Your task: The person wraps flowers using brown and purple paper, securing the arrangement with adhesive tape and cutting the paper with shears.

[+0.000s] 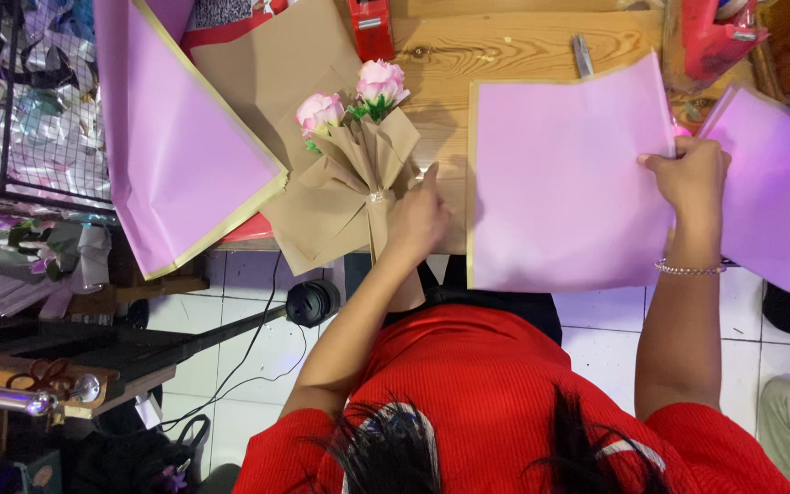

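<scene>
1. At the far left, off the desk edge: wire rack (29, 110) crammed with shiny wrapping. Untouched by either hand.
2. Next along, on the desk (505, 46): large pink sheet (176, 137) with a gold border, lying flat and overhanging the near edge, laid over a loose brown sheet (276, 64). Not folded, not around anything.
3. Just right of that: bouquet (349, 183), resting on the near part of the desk against the brown sheet. Two pink roses (382, 80) at the top, already cupped in folded brown paper and cinched at the neck with a clear band. Looks like a finished inner wrap, with no pink outer layer yet.
4. At the bouquet's stem: left hand (418, 220), fingers closed round the wrapped stem below the band, thumb raised, steadying it.
5. Centre right: middle pink sheet (560, 183), gold-edged, spread flat with its near side hanging over the desk edge. Apart from the bouquet, with bare wood between them.
6. On that sheet's right edge: right hand (688, 174), fingers curled tight on the edge in a pinch, a bead bracelet (690, 268) on the wrist.
7. Furthest right: third pink sheet (774, 183), partly under the hand, also flat.
8. By the look of it: inner stage done, every pink sheet unfolded and none joined to the flowers.
</scene>
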